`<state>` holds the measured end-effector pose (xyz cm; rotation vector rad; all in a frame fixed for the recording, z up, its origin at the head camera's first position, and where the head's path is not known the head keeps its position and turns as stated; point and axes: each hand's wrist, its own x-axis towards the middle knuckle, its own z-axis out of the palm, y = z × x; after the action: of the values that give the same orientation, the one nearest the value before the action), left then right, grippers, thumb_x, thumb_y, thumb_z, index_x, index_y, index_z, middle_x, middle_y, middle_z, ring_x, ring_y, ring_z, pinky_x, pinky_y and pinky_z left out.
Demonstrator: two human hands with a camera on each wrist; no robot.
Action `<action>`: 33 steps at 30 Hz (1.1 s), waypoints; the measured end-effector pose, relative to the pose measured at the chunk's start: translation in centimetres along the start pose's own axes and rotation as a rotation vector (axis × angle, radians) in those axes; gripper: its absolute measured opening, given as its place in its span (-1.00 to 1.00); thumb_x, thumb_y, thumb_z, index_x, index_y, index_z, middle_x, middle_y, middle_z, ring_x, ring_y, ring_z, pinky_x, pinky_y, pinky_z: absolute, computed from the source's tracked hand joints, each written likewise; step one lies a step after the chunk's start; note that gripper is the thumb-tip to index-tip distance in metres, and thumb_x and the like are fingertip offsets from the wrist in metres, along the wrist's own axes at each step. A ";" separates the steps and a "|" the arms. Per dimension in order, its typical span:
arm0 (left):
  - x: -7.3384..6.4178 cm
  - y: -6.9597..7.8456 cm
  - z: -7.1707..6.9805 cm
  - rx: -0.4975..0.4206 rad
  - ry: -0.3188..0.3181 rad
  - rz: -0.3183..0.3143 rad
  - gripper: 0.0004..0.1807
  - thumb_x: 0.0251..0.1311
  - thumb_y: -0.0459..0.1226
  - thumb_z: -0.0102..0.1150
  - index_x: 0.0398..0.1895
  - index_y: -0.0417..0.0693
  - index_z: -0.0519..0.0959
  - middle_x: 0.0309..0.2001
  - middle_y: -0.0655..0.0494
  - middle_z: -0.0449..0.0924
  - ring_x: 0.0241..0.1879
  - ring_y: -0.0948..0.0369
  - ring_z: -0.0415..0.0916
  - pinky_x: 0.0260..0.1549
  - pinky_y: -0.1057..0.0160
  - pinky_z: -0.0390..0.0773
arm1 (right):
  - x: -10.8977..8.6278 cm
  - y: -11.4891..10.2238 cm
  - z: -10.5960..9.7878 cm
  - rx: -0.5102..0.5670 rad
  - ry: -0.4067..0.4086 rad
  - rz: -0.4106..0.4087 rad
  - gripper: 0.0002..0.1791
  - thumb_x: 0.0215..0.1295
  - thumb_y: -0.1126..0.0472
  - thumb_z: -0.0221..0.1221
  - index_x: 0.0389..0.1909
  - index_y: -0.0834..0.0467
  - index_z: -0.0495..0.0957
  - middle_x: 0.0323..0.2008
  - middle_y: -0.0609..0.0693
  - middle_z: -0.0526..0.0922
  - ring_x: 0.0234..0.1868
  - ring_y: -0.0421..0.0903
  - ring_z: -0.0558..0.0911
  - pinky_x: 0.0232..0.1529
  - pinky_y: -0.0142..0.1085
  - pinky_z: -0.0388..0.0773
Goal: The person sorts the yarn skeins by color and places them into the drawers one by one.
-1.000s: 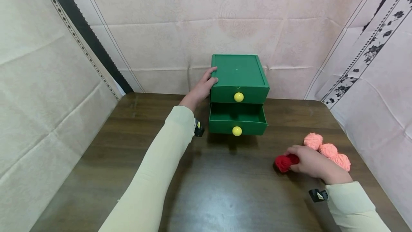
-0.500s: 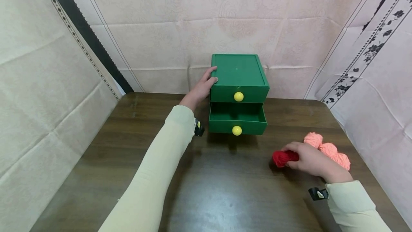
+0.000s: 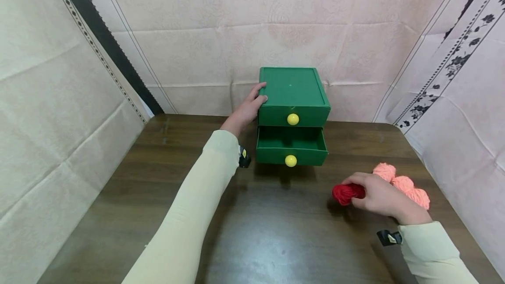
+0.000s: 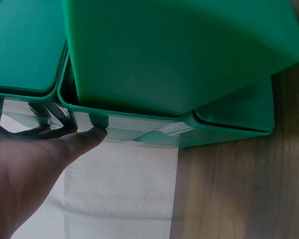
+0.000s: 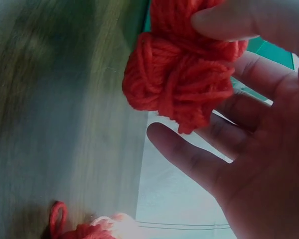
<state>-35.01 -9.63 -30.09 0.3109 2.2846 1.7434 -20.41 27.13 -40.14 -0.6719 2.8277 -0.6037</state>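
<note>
A green two-drawer cabinet [image 3: 292, 86] stands at the back of the table, its lower drawer [image 3: 292, 157] pulled out and the upper one closed. My left hand [image 3: 246, 108] rests against the cabinet's left side near the top, thumb and fingers extended. In the left wrist view the thumb [image 4: 89, 142] touches the side wall beside the pulled-out drawer. My right hand [image 3: 372, 194] holds a red yarn skein [image 3: 347, 194] between thumb and fingers, over the table's right part. The right wrist view shows the skein's bundled strands [image 5: 177, 84] and its pinched middle.
Several pink yarn skeins [image 3: 403, 183] lie in a row just behind the right hand. Round yellow knobs [image 3: 290, 161] stick out from both drawer fronts. Pale cloth [image 3: 197, 56] hangs behind and beside the brown wooden table [image 3: 165, 196].
My right hand has raised the red yarn skein slightly and shifted it a little left and toward the back. The left hand and the cabinet have stayed put.
</note>
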 end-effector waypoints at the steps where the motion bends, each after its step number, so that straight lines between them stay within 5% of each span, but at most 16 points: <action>1: 0.0 0.0 0.0 0.003 0.002 -0.001 -0.40 0.49 -0.07 -0.26 0.53 0.42 -0.09 0.58 0.15 -0.30 0.53 0.04 -0.19 0.39 -0.14 0.08 | 0.0 -0.1 0.0 0.001 0.003 -0.003 -0.57 0.00 0.22 0.38 -0.04 -0.01 0.59 -0.15 -0.11 0.62 -0.24 -0.13 0.51 -0.35 -0.39 0.51; 33: -0.2 0.1 0.0 -0.028 -0.009 -0.009 -0.39 0.49 -0.07 -0.26 0.54 0.42 -0.10 0.58 0.15 -0.32 0.53 0.04 -0.18 0.38 -0.12 0.12 | -0.1 -2.7 -1.4 -0.050 0.242 -0.158 -0.52 -0.06 0.21 0.44 -0.07 -0.15 0.58 -0.20 -0.28 0.59 -0.28 -0.26 0.51 -0.35 -0.36 0.55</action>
<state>-34.86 -9.69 -29.99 0.3023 2.2500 1.7644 -19.63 25.47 -37.71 -0.8945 3.0401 -0.6847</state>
